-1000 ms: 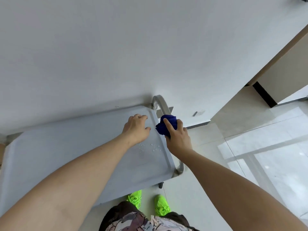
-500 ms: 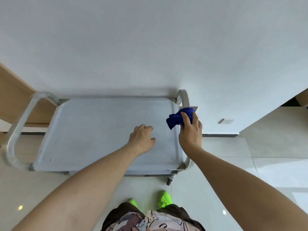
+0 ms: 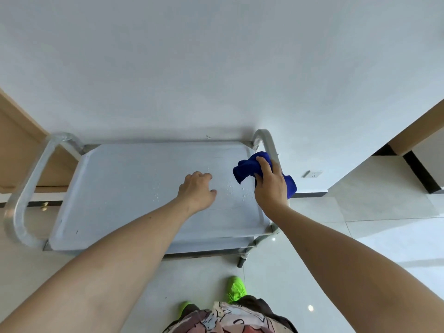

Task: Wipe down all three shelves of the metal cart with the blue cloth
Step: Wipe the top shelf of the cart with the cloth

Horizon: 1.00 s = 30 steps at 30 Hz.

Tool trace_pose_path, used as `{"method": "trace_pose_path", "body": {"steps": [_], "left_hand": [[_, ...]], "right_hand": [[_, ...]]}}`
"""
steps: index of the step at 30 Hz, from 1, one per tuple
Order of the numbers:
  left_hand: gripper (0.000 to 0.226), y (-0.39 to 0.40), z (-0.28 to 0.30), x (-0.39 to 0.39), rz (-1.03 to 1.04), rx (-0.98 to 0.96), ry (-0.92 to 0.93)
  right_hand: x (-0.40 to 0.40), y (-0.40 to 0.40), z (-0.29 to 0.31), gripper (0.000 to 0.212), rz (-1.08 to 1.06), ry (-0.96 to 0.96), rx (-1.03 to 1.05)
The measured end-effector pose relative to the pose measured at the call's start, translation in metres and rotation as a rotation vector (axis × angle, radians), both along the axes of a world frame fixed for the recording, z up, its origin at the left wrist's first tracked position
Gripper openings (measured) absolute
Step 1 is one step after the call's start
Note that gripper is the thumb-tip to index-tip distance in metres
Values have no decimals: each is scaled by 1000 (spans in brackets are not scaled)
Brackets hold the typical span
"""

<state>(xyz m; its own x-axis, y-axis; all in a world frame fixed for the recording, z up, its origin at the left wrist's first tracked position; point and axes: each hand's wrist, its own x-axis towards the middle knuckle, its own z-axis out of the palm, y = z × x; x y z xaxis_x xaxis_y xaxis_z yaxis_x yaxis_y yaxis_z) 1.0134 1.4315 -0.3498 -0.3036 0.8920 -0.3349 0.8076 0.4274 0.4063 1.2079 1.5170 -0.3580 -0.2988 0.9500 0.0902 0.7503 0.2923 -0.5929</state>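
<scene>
The metal cart's top shelf (image 3: 115, 188) is a flat grey tray against the white wall, with water droplets (image 3: 236, 192) on its right part. My right hand (image 3: 270, 186) grips the bunched blue cloth (image 3: 247, 168) at the shelf's right edge, beside the right handle bar (image 3: 266, 143). My left hand (image 3: 198, 188) rests on the shelf near its middle, fingers curled and holding nothing. Lower shelves show only as thin edges (image 3: 216, 243) under the top one.
A curved metal handle (image 3: 22, 195) stands at the cart's left end, next to a wooden cabinet (image 3: 16, 150). A caster (image 3: 241, 260) and my green shoes (image 3: 236, 288) are on the glossy tile floor. A wall socket (image 3: 313, 174) sits to the right.
The view has swung left and pulled back, showing the whole top shelf. My right hand with the cloth stays at the right edge; my left hand has slid slightly toward the middle.
</scene>
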Motion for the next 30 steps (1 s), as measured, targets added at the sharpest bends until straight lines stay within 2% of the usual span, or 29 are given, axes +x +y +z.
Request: {"method": "trace_pose_path", "body": {"steps": [6, 10, 13, 16, 22, 26, 30], "left_hand": [[56, -23, -13, -14, 1, 6, -17], [56, -44, -40, -15, -10, -79, -28], [56, -48, -60, -15, -24, -132, -22], [55, -43, -75, -13, -12, -147, -36], [59, -21, -97, -7, -67, -181, -23], [73, 2, -108, -5, -120, -226, 1], [91, 22, -119, -5, -220, -335, 76]], "right_hand": [[-11, -40, -33, 48, 16, -91, -22], [-16, -76, -73, 71, 170, -417, -234], [-17, -88, -92, 71, 216, -513, -320], [-17, -88, -106, 64, 264, -537, -325], [-5, -70, -131, 60, 386, -549, -198], [6, -63, -144, 59, 364, -464, -169], [4, -58, -155, 68, 367, -488, -163]]}}
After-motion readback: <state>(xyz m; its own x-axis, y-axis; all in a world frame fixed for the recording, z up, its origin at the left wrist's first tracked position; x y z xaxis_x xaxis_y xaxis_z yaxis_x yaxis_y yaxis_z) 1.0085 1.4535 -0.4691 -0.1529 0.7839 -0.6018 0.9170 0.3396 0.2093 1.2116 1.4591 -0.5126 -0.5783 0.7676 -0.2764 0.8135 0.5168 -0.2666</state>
